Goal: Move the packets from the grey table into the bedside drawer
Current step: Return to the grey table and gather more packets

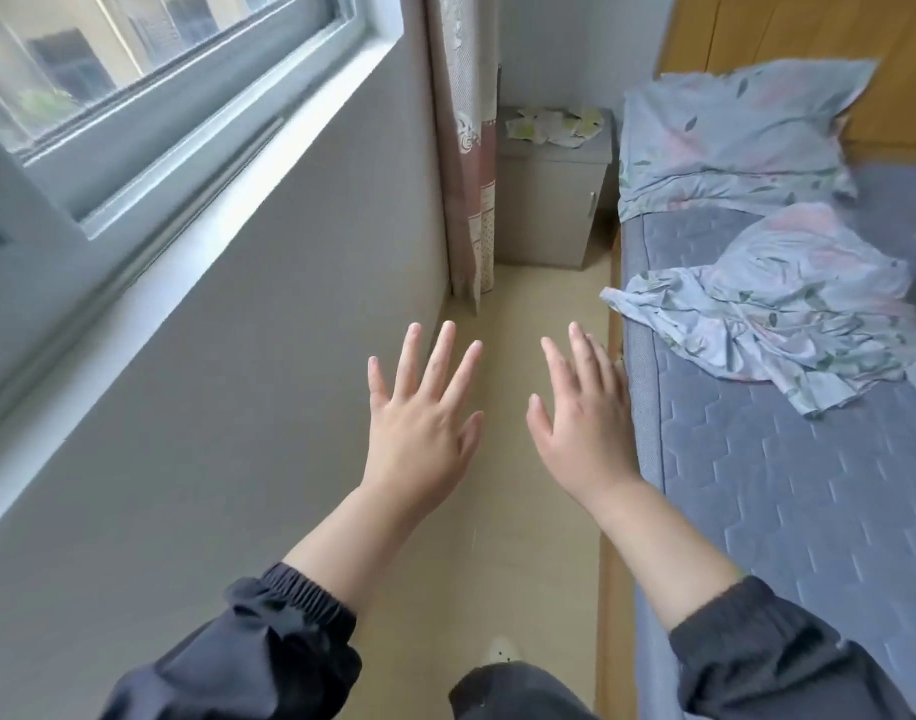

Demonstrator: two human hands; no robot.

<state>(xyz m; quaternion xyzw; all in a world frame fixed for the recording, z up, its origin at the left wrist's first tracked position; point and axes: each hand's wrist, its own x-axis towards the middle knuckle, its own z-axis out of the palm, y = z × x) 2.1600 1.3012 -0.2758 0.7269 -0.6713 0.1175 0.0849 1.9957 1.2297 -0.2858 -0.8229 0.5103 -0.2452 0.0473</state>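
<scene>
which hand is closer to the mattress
Right. The right hand hovers by the edge of the mattress; the left hand is across the aisle from it, nearer the wall.

place: home bedroom | pillow (731, 122) and crumpled sheet (788, 304) are lying on bed (757, 485) | bedside cabinet (544, 210) is standing in corner | curtain (466, 174) is hanging by window (134, 70)

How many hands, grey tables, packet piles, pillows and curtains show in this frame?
hands: 2 (left hand, right hand)
grey table: 1
pile of packets: 1, single packets too small to count
pillow: 1
curtain: 1
Total: 6
</scene>
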